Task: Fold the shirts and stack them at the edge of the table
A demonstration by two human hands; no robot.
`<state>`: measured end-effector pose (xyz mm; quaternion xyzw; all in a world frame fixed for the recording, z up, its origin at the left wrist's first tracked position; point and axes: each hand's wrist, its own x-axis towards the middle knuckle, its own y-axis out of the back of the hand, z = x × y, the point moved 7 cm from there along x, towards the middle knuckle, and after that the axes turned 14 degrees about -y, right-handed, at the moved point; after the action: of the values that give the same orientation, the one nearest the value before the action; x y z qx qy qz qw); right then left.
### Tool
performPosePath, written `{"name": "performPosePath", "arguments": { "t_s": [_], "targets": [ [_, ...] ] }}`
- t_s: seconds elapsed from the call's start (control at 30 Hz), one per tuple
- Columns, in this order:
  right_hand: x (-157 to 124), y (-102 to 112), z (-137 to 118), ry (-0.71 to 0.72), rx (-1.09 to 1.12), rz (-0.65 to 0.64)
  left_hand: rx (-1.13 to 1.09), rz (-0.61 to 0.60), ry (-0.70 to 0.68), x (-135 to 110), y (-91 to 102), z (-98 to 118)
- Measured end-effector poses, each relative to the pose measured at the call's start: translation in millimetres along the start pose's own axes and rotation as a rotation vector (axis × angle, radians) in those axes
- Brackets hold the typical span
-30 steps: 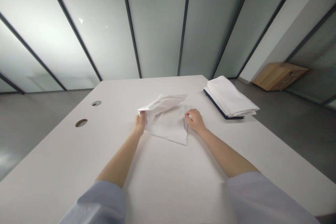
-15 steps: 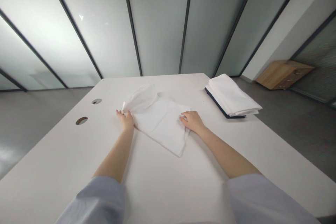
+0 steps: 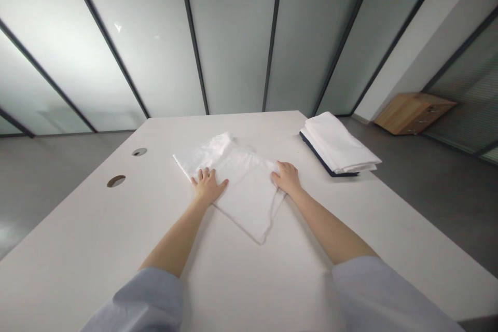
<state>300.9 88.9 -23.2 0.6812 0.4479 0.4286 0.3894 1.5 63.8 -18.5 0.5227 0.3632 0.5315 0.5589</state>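
A thin, see-through white plastic bag (image 3: 249, 192) lies at a slant on the table in front of me, one corner pointing my way. Its surface is slightly wrinkled and shiny near the far left part. My left hand (image 3: 207, 187) presses flat on the bag's left side with the fingers spread. At the right edge, my right hand (image 3: 287, 178) rests on the plastic, its fingers slightly bent and the thumb apart from them.
A folded white cloth stack (image 3: 340, 142) lies on a dark navy item (image 3: 317, 154) at the table's right side. Two round holes, one nearer (image 3: 116, 181) and one farther (image 3: 139, 152), are cut in the white table (image 3: 241, 290) at left. A wooden cabinet (image 3: 412, 113) stands beyond.
My left hand has let go of the bag's raised left edge and moved right onto its top. That left part, puffed up before, now lies flatter. My right hand stays at the right edge.
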Motion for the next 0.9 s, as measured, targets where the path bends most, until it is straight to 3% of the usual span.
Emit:
{"name": "performPosePath", "arguments": {
  "t_s": [0.17,0.27,0.33,0.4,0.47,0.53,0.63,0.77,0.9],
  "targets": [
    [0.7,15.6,-4.2,0.005,0.119,0.127,-0.011,0.017,-0.051,2.5,0.8,-2.4],
    [-11.9,29.0,-26.9,0.16,0.284,0.155,-0.019,0.105,-0.124,4.4,7.6,5.9],
    [-31.2,30.7,-54.4,0.378,0.4,0.049,-0.043,0.162,-0.243,4.5,12.8,19.6],
    [-59.6,24.1,-84.8,0.619,0.442,-0.166,-0.072,0.175,-0.407,2.1,15.4,38.0],
    [-88.9,16.7,-106.8,0.798,0.406,-0.345,-0.076,0.139,-0.563,-2.5,13.9,55.7],
    [-106.0,15.6,-116.3,0.878,0.393,-0.407,-0.069,0.05,-0.661,-6.4,7.3,67.6],
    [-95.8,24.7,-107.4,0.788,0.5,-0.328,-0.114,-0.043,-0.669,-6.4,-1.4,70.7],
    [-47.0,29.3,-65.4,0.44,0.608,-0.138,-0.258,0.064,-0.567,1.0,5.1,58.3],
    [-31.2,7.4,-52.8,0.404,0.501,-0.316,-0.383,0.152,-0.461,6.8,13.6,40.7]
  ]
}}
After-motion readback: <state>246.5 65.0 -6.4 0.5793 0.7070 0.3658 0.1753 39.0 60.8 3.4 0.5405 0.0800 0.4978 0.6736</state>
